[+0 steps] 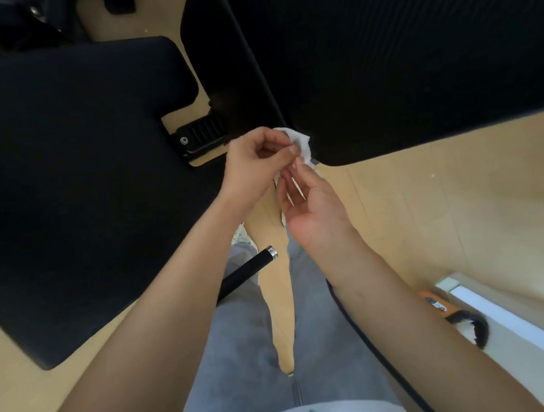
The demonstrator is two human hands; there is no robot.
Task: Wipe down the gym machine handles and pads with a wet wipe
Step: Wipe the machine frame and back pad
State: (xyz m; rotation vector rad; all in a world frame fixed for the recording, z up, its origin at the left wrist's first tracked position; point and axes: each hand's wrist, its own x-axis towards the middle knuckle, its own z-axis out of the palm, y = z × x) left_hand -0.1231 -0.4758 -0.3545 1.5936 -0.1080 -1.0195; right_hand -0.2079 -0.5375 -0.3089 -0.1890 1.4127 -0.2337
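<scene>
A crumpled white wet wipe [301,143] is held between both hands in front of me, just below the corner of a large black pad [399,55]. My left hand [255,163] pinches the wipe with thumb and fingertips. My right hand [311,204] touches its lower part with fingers nearly straight, and the wipe partly shows behind them. A second black pad [68,181] spreads out on the left. A black handle [247,271] with a silver end cap sticks out from under my left forearm.
A black ribbed metal bracket [200,137] sits in the gap between the two pads. Light wooden floor lies below. A black cable [375,346] runs past my right forearm. A white ledge [521,323] with a dark brush-like object [470,325] lies at the lower right.
</scene>
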